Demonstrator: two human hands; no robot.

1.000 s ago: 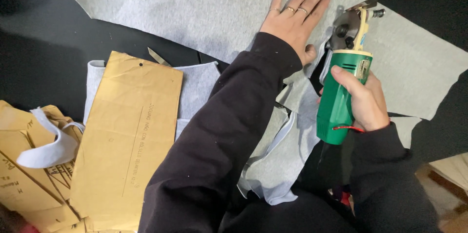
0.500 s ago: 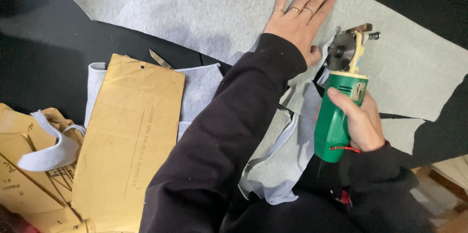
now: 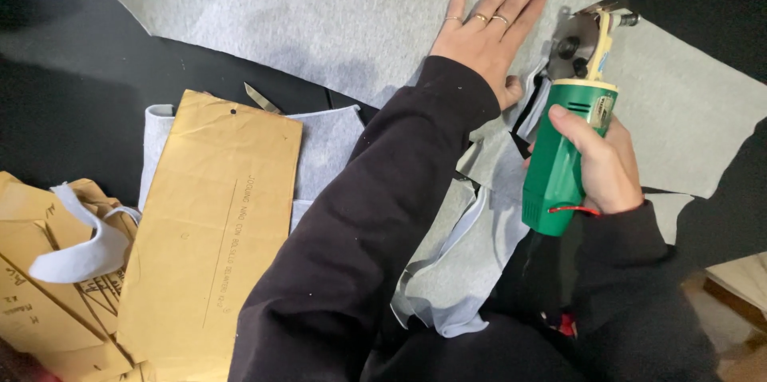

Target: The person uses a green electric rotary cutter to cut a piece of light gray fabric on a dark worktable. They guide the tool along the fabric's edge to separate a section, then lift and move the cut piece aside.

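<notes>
My left hand (image 3: pixel 486 30) lies flat, fingers spread, on a large sheet of grey fabric (image 3: pixel 319 14) spread over the black table. Rings sit on two of its fingers. My right hand (image 3: pixel 601 165) grips the green body of an electric rotary cutter (image 3: pixel 569 142). The cutter's round blade and yellowish guard (image 3: pixel 582 40) sit in the fabric just right of my left hand. A slit in the fabric runs back from the blade toward me. Loose cut grey pieces (image 3: pixel 463 270) hang below between my arms.
A brown paper pattern piece (image 3: pixel 212 230) rests on folded grey fabric (image 3: pixel 323 142) at the left. More brown patterns (image 3: pixel 40 310) and a grey fabric strip (image 3: pixel 80 254) lie at the far left. A scissor tip (image 3: pixel 260 98) pokes out behind the pattern.
The cutter and my right hand have moved forward, away from me, along the fabric. My left hand stays pressed flat beside the blade.
</notes>
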